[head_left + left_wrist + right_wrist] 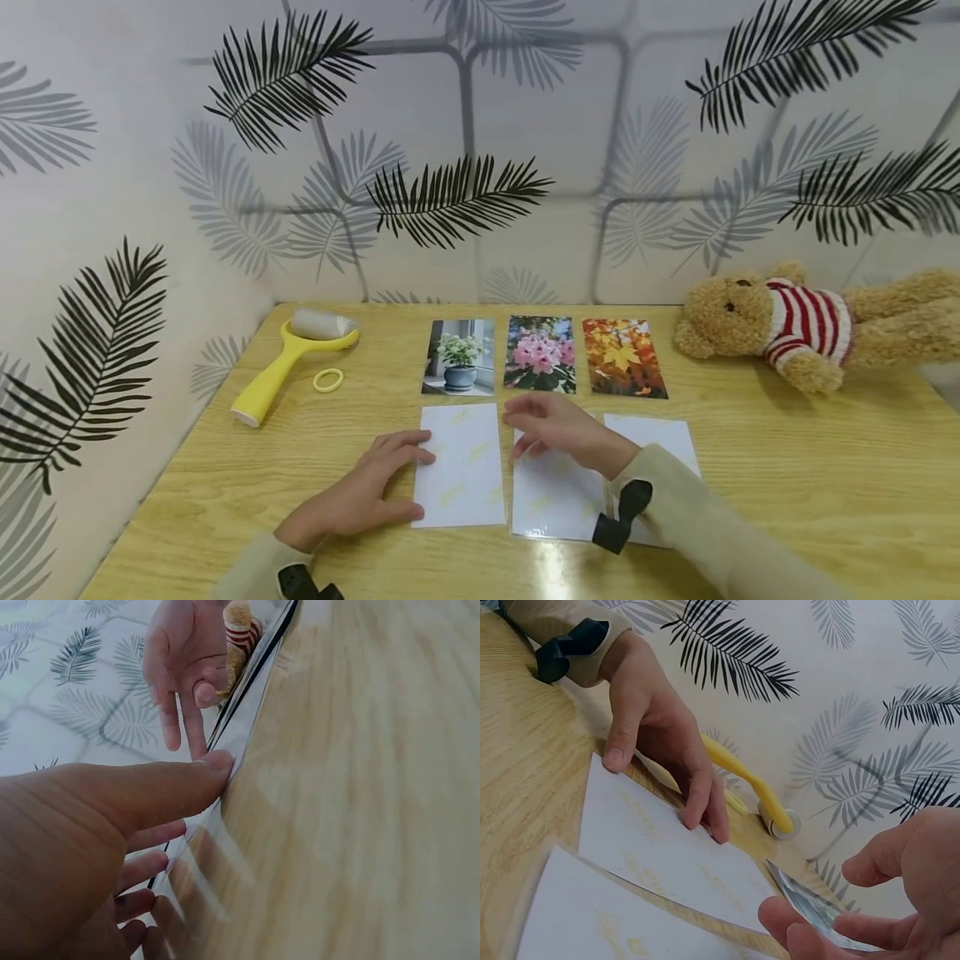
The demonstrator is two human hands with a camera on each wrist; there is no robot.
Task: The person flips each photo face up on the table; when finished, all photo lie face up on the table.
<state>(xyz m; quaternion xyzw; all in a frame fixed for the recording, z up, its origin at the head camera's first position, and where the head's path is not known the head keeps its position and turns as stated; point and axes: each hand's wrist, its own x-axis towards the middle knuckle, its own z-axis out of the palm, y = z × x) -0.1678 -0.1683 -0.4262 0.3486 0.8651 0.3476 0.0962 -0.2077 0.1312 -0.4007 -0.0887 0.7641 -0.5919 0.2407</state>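
White cards, three in a row, sit well in from the left edge of the tabletop. On my feed the left hand is spread wide, thumb and fingertips touching the leftmost card's left edge. Right hand is over the middle card, thumb and fingers apart. Potted-plant photo, pink-flower photo and maple-leaf photo line the back edge; lint roller's by the back-left corner.

- Soft, even brightness over the wall and table here.
- White glare on the tabletop, just below the middle white sheet.
- Faint shadow under the right sleeve.
- Wrist views dimmer; wood grain smeared in the left.
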